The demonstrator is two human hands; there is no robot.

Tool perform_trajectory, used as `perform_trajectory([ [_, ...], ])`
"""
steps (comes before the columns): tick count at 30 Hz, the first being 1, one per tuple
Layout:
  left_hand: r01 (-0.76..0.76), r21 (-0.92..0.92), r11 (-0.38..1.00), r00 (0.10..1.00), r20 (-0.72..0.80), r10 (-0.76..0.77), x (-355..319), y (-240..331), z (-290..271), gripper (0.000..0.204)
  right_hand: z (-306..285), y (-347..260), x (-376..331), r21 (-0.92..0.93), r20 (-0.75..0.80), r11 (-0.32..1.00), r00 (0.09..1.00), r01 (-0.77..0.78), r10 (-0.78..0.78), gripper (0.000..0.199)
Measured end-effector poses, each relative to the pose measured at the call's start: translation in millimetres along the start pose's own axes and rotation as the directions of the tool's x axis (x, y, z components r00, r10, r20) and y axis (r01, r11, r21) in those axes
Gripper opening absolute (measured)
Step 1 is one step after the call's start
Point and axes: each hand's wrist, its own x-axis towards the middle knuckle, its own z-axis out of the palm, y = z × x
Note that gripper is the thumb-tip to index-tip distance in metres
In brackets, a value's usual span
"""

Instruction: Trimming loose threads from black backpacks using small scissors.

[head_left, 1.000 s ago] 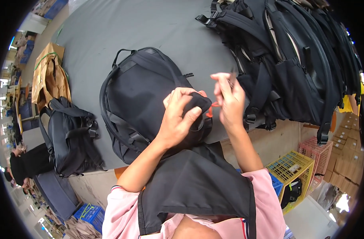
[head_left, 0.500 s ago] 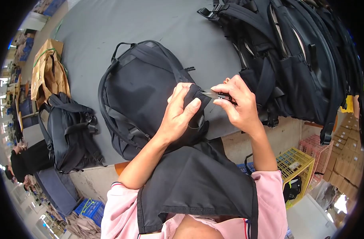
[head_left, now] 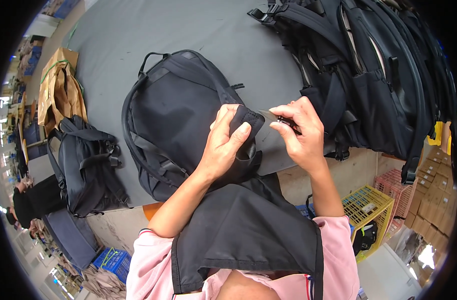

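A black backpack (head_left: 171,112) lies on the grey table in front of me, its top loop handle at the far end. My left hand (head_left: 224,140) pinches a stitched black fabric flap (head_left: 251,120) at the backpack's right side, thumb on top. In my right hand (head_left: 304,134) is a small pair of thread snips (head_left: 286,121), gripped between thumb and fingers. The snips' pointed blades face the flap, a little apart from its edge. Whether a loose thread is there is too small to tell.
Several black backpacks (head_left: 373,95) crowd the table's right side. Another black backpack (head_left: 88,165) and a brown paper bag (head_left: 63,97) stand at the left. Below the table's edge are a yellow crate (head_left: 368,205), a pink crate (head_left: 396,187) and a blue crate (head_left: 113,263).
My right hand has drawn the snips slightly to the right, off the flap's edge, and the blades tilt more upward. The left hand keeps its hold in nearly the same place.
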Motion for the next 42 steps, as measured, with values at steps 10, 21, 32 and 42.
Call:
perform_trajectory([
  [10, -0.005, 0.057, 0.998, 0.999, -0.053, 0.008, 2.0, -2.7, 0.4, 0.033, 10.1, 13.6, -16.9, 0.204, 0.018, 0.935, 0.956, -0.289, 0.292, 0.021],
  [21, -0.093, 0.716, 0.692, 0.936, -0.175, 0.307, 34.5, -48.1, 1.0, 0.029, 44.4, 47.9, -140.7, 0.467, 0.563, 0.382, 0.602, -0.797, 0.566, 0.049],
  [32, -0.038, 0.974, 0.224, 0.923, -0.052, 0.382, 51.2, -43.9, -41.2, 0.036, 56.0, 59.2, -151.0, 0.425, 0.653, 0.450, 0.610, -0.786, 0.449, 0.030],
  [42, -0.075, 0.986, 0.151, 0.843, -0.018, 0.538, 54.8, -15.8, -43.2, 0.017, 57.1, 57.6, -146.3, 0.435, 0.710, 0.419, 0.589, -0.797, 0.385, 0.028],
])
